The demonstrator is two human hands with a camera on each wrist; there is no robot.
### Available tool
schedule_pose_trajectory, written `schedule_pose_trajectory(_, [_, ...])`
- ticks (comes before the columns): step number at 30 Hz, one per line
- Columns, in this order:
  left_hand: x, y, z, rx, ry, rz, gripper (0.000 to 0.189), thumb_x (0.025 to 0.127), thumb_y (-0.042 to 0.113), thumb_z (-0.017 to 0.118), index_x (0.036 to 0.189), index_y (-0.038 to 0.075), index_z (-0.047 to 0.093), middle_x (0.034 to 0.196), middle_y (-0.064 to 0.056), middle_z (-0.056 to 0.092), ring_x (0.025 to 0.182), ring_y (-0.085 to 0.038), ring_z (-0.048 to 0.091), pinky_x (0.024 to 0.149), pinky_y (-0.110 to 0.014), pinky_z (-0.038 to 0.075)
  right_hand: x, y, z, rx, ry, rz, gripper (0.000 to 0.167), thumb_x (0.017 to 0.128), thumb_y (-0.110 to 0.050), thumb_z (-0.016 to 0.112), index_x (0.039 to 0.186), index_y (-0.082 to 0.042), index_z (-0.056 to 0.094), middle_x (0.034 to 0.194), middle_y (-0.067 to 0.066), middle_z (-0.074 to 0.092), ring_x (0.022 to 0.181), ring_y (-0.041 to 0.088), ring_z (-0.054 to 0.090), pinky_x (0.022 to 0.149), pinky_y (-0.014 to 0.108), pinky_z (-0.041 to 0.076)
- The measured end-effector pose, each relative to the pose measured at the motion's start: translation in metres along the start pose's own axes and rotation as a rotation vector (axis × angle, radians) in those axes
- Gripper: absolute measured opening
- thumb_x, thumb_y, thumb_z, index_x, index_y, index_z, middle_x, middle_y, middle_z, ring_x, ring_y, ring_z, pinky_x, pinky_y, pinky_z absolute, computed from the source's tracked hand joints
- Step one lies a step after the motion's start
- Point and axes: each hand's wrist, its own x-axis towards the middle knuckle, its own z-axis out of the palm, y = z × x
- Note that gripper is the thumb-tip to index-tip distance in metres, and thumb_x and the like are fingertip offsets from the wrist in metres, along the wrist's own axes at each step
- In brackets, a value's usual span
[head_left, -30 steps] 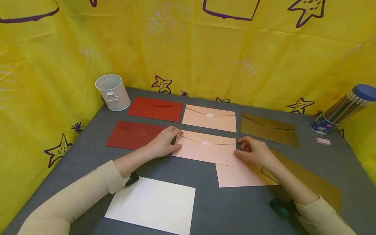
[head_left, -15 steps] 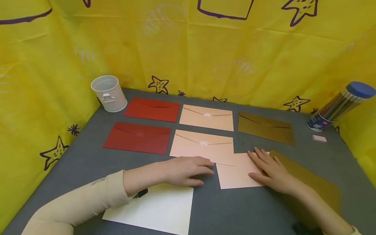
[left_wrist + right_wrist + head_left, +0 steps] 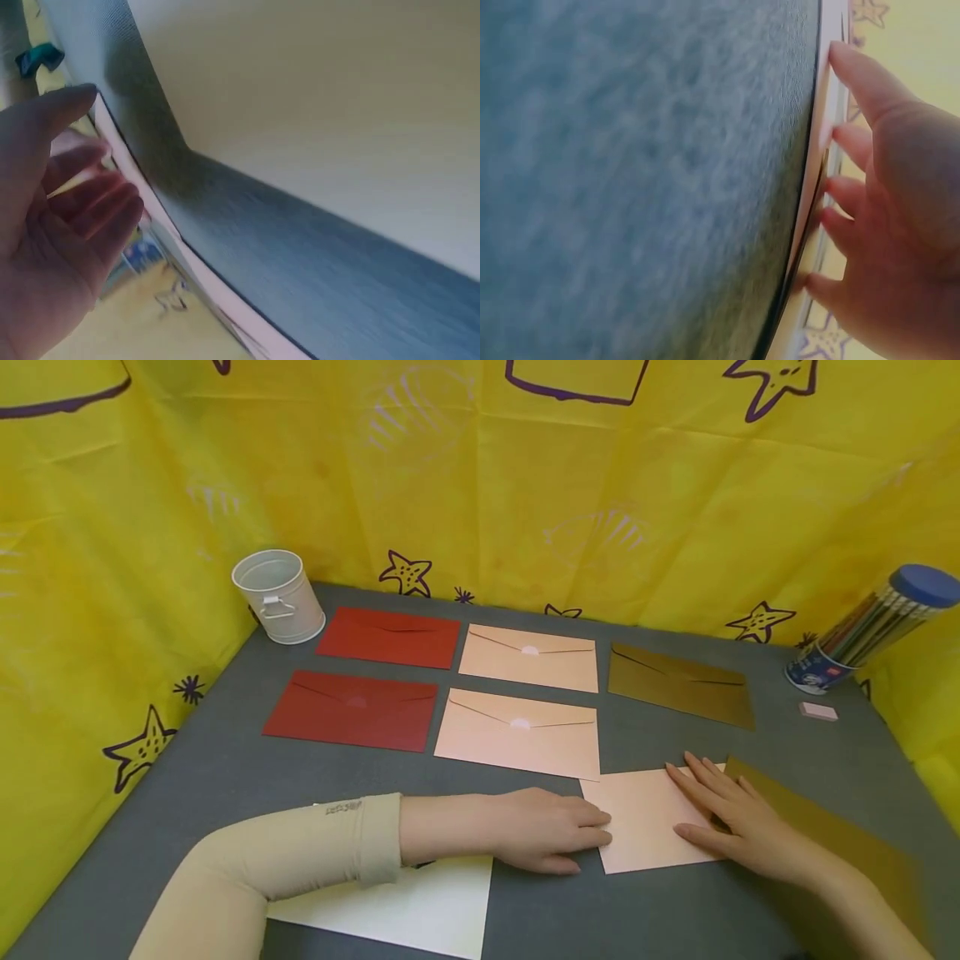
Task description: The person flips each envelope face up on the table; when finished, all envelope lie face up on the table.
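My right hand (image 3: 738, 818), fingers spread, lies on the right part of a pink envelope (image 3: 637, 814) that shows a plain side. This envelope overlaps a gold envelope (image 3: 847, 852) at the right. My left hand (image 3: 543, 827) is at the pink envelope's left edge, fingertips right at its border, thumb apart. In the left wrist view, the left hand's relaxed fingers (image 3: 90, 195) are beside the thin pink edge. The right wrist view has the right fingertips (image 3: 832, 180) touching the pink and gold paper.
Beyond lie two pink envelopes (image 3: 517, 756), two red envelopes (image 3: 352, 727) and another gold envelope (image 3: 675, 697), flaps up. A white sheet (image 3: 420, 910) is partly under my left forearm. A white bucket (image 3: 281, 602), a pencil cup (image 3: 817, 672) and an eraser (image 3: 817, 712) stand near the back.
Both hands left the upper pink envelope's sides and came down to the lower one. That envelope has slid right and towards me, with the gold envelope shifting right too.
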Motion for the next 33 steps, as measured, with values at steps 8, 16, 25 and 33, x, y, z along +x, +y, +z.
schedule_pose_trajectory(8, [0.038,0.023,0.004,0.207,-0.022,-0.148,0.077,0.095,0.067,0.038,0.147,0.011,0.041,0.15,-0.009,0.04,0.139,-0.02,0.036,0.102,-0.021,0.039,-0.017,0.015,-0.003,0.069,0.024,0.018,0.079,0.092,-0.033,0.067,0.157,-0.021,0.022,0.159,0.022,0.013,0.141,0.052,0.012,0.108,0.07,0.002])
schedule_pose_trajectory(16, [0.044,0.03,0.009,0.342,-0.01,-0.18,0.074,0.097,0.066,0.031,0.149,0.014,0.04,0.15,-0.01,0.041,0.138,-0.025,0.038,0.104,-0.024,0.039,-0.04,0.044,-0.011,0.118,0.041,0.062,0.078,0.096,-0.024,0.061,0.158,-0.018,0.013,0.16,0.024,0.005,0.141,0.055,-0.002,0.105,0.069,-0.01])
schedule_pose_trajectory(25, [0.048,0.033,0.011,0.363,-0.004,-0.109,0.065,0.1,0.059,0.034,0.145,0.014,0.045,0.145,-0.009,0.047,0.133,-0.025,0.044,0.101,-0.025,0.042,-0.056,0.076,-0.02,0.146,-0.013,0.176,0.076,0.099,-0.026,0.057,0.158,-0.02,0.01,0.158,0.028,-0.004,0.138,0.058,-0.012,0.094,0.078,-0.01])
schedule_pose_trajectory(33, [0.048,0.04,0.005,0.341,-0.05,-0.064,0.066,0.095,0.059,0.043,0.142,0.012,0.048,0.142,-0.009,0.048,0.13,-0.025,0.046,0.101,-0.025,0.041,-0.061,0.081,-0.026,0.12,-0.004,0.19,0.077,0.097,-0.027,0.06,0.157,-0.014,0.015,0.157,0.031,-0.004,0.135,0.063,-0.005,0.092,0.082,-0.002])
